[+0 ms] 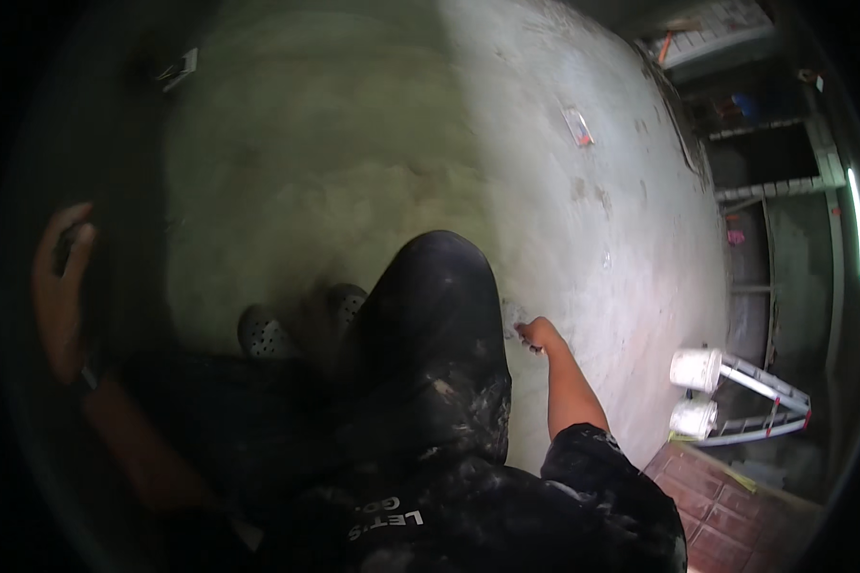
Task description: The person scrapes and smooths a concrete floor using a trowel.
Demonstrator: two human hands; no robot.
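Observation:
My right hand [539, 334] is closed and held against the pale grey plastered surface [621, 277], just beside my bent knee in dark trousers [440, 306]. A small greyish thing [513, 315] shows at its fingertips, too blurred to name. Out at the far left, in deep shade, my left hand [62, 286] is raised with its fingers bent and a dark gap between thumb and fingers. Nothing can be made out in it. A dark band [88, 377] circles that wrist. Dark clogs with holes [263, 331] are on my feet, left of the knee.
Two white buckets [695, 370] stand by a metal ladder [769, 406] at the right, near reddish-brown tiles [712, 506]. Small wall boxes sit in the plaster, one pale-rimmed box [578, 126] at the upper right, another box [180, 70] at the upper left. A bright tube light [857, 224] glows at the right edge.

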